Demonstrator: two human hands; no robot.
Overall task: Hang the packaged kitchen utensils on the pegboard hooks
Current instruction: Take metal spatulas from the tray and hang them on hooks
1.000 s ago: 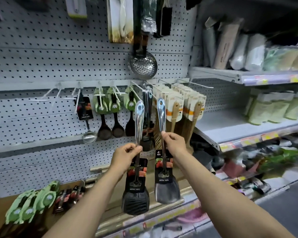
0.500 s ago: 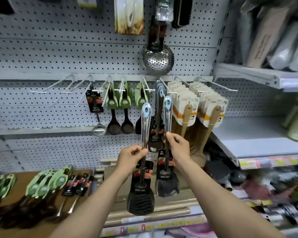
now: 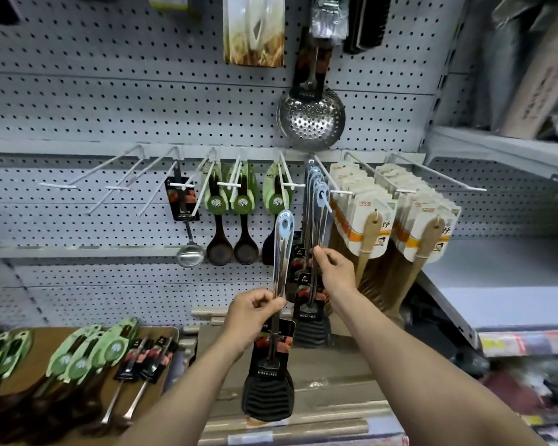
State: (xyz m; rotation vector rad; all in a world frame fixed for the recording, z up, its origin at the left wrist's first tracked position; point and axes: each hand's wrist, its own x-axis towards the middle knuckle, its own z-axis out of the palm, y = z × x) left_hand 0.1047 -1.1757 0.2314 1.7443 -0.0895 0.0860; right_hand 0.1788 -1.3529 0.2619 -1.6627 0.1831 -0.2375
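Observation:
My left hand grips the steel handle of a packaged black slotted spatula, held upright in front of the pegboard; its hang hole sits below the hooks. My right hand pinches the handle of a second spatula, whose hang hole is threaded on a white hook with several matching spatulas behind it. Empty white hooks stick out at the left of the same rail.
Green-carded dark spoons and a small ladle hang left of the spatulas, wooden utensils right. A steel skimmer hangs above. More packaged utensils lie on a brown surface at lower left. Shelves stand at right.
My right hand has raised its spatula and slid its hang hole onto the hook with the other spatulas. My left hand has kept its spatula upright. The view has moved closer.

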